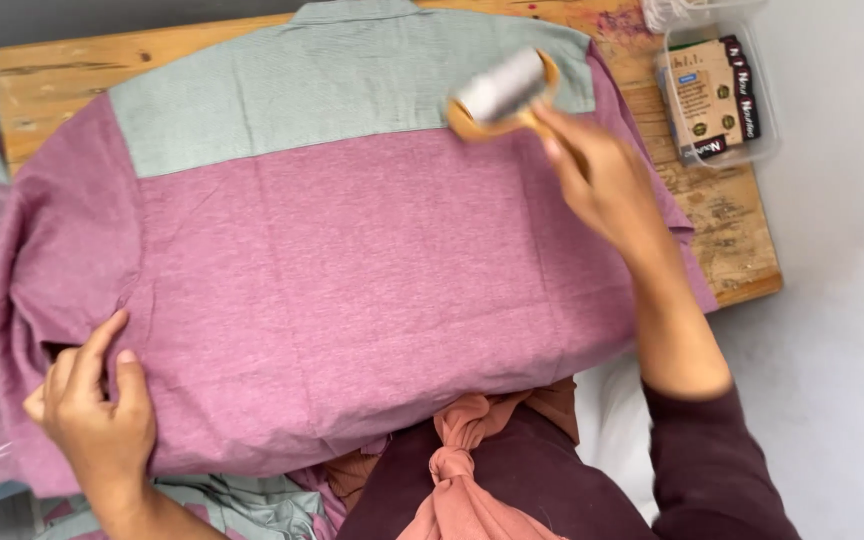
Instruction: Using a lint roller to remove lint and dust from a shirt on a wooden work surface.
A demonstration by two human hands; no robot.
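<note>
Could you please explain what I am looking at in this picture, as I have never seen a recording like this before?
There is no machine here: a camera worn on a person's head looks down at their own two hands. A shirt, purple with a grey-green yoke, lies spread over a wooden board. The left hand presses flat on the shirt's lower left edge. The right hand holds a lint roller against the cloth near the shoulder. A clear plastic box of small packets sits at the board's right end.
</note>
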